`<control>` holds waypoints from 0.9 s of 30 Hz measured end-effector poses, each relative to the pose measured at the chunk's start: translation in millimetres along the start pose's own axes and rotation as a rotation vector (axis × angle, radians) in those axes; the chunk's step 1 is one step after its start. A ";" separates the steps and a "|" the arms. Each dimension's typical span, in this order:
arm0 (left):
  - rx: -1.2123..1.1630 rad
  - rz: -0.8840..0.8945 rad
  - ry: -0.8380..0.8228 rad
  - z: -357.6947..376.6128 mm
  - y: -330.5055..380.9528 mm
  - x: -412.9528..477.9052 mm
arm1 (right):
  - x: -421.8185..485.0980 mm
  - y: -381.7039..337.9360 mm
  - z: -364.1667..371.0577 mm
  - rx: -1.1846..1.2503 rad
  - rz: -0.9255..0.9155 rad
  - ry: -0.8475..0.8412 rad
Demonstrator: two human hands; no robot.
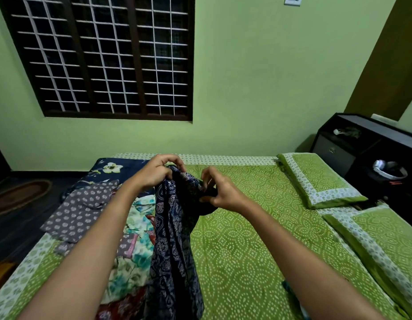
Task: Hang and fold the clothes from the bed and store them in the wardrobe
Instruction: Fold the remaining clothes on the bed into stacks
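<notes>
A dark navy printed garment [175,245] hangs above the bed [246,239], held up by both hands. My left hand [157,170] grips its top edge with curled fingers. My right hand [220,191] pinches the fabric just to the right, thumb below and fingers above. The cloth drapes down to the bed's near edge. A pile of other clothes lies on the bed's left side: a grey dotted piece [78,211], a floral teal and cream piece [133,255] and a dark red piece [122,308].
Two green pillows [320,179] [385,241] lie at the bed's right. A navy floral cloth [112,169] lies at the far left corner. A dark cabinet [366,146] stands at the right, a barred window [108,56] on the green wall, a rug [18,195] on the floor at left.
</notes>
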State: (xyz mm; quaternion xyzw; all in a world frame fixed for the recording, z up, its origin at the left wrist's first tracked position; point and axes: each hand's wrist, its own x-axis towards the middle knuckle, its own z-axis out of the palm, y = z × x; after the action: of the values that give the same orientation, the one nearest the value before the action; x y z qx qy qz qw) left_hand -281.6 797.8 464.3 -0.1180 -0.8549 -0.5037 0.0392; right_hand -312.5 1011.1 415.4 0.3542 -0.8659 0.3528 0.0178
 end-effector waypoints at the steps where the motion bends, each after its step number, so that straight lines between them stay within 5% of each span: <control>1: -0.005 -0.002 0.002 -1.4 -0.8 0.3 | -0.5 -0.8 0.8 -0.022 0.004 -0.025; 5: -0.007 0.017 0.012 -3.7 3.0 -0.8 | -1.4 7.7 5.7 -0.525 -0.005 -0.242; 8: 0.000 0.022 -0.003 -6.3 3.3 -2.3 | -2.6 19.1 -0.3 -0.752 0.143 -0.242; 11: 0.060 0.001 -0.050 -13.5 -7.7 -3.8 | 2.4 19.4 -26.3 -0.631 0.266 -0.139; 17: 0.247 -0.111 -0.040 -30.0 -27.2 -5.2 | 13.1 -11.6 -70.5 0.032 0.309 0.098; 22: 0.481 -0.201 -0.186 -18.4 -27.4 -4.5 | 19.1 -24.5 -78.2 -0.523 0.244 -0.031; 27: 0.446 -0.191 -0.099 -4.8 -35.7 -5.2 | 10.1 -29.1 -86.0 -0.447 0.205 0.024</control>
State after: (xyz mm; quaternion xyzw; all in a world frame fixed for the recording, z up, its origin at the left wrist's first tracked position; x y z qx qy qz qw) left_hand -285.5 776.2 435.2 -0.0496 -0.9531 -0.2975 -0.0253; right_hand -320.7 1044.1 500.2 0.2475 -0.9536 0.1565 0.0701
